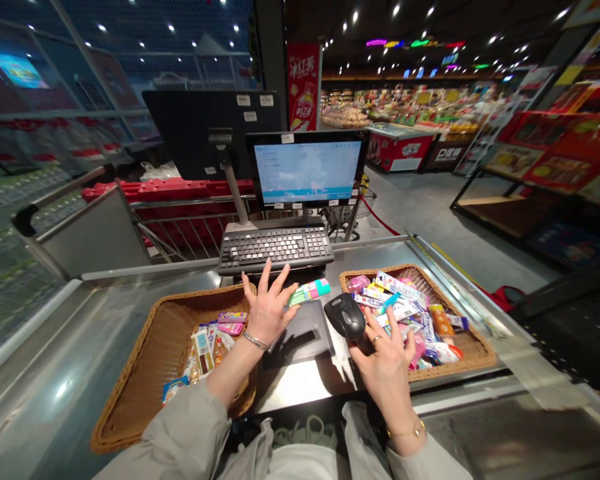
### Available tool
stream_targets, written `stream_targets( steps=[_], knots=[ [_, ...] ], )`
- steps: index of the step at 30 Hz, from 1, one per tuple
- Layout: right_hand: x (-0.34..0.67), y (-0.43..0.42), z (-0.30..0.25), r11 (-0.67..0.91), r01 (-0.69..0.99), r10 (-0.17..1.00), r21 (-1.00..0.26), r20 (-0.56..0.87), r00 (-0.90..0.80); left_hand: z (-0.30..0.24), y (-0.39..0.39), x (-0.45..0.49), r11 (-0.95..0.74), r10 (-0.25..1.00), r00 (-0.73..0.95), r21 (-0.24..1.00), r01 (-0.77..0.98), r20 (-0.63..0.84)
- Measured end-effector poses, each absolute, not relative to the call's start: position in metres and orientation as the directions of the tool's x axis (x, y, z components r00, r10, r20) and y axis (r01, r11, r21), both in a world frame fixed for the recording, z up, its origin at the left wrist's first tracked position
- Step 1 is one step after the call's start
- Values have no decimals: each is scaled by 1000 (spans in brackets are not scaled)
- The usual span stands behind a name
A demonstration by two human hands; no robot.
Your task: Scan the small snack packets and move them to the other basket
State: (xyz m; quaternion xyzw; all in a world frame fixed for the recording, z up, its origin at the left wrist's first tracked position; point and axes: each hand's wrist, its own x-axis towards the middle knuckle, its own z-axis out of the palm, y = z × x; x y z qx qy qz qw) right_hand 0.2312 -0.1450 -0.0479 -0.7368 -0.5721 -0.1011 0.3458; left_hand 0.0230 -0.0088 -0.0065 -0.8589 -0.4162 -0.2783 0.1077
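Note:
My left hand (267, 307) holds a small green, white and pink packet (309, 292) between thumb and fingers, the other fingers spread upward, just in front of the keyboard (275, 248). My right hand (386, 363) grips the handle of a black barcode scanner (347, 316), whose head points toward the packet. Between my hands lies a dark flat pad (303, 337) on the steel counter (80, 373). A wicker basket (145, 373) on the left holds a few small packets. Another wicker basket (473, 343) on the right is piled with several colourful snack packets.
A lit monitor (307, 170) stands behind the keyboard, with a second screen's back (200, 130) to its left. Red shopping baskets and a metal rail (180, 213) lie beyond the counter. Store shelves (555, 153) and an aisle floor run off to the right.

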Motion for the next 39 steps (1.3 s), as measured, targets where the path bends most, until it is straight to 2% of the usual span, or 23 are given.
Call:
stream_targets(
  steps=[19,28,35,39],
  knots=[
    [251,-162,-49,-172,884,724,-435,553,413,6,-10,56,-698,603,576,14,716,552],
    [266,-175,-52,-255,857,641,-447,586,496,7,-10,87,-762,534,630,-2,647,563],
    [285,-195,-53,-378,801,568,-465,566,597,-1,-5,120,-824,470,694,-11,566,545],
    [297,-208,-56,-436,754,495,-492,568,657,-6,-5,145,-863,429,733,0,506,528]
  ],
)
